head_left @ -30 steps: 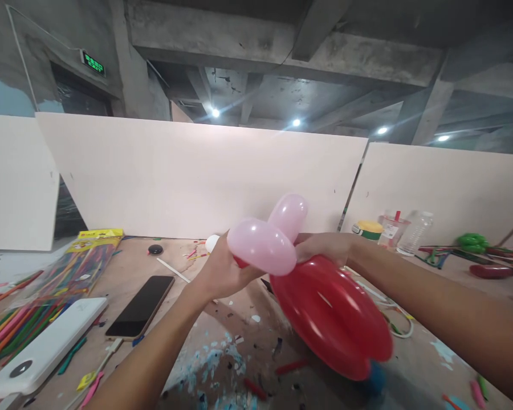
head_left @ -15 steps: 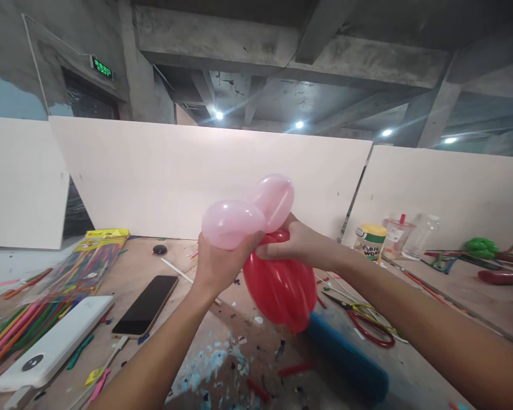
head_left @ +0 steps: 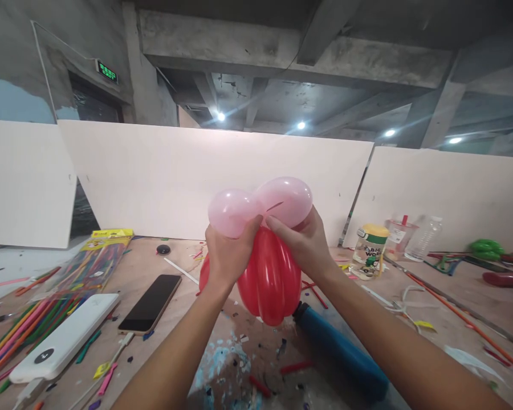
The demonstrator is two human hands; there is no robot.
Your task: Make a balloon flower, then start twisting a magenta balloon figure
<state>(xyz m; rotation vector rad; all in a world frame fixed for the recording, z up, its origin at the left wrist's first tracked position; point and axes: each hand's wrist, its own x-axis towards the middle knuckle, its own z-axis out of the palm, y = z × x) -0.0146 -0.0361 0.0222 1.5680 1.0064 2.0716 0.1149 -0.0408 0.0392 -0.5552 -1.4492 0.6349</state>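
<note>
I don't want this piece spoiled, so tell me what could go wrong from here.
The left hand and right hand grip close around the pink bubbles, so one might burst or slip loose. The red bubbles hang near the dark tip of the blue cylinder and could rub against it. A careless left sweep might snag the phone's cable.

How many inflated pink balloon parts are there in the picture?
2. The left pink part touches the left hand; the right pink part touches the right hand. More may be hidden behind the hands or red balloon.
</note>
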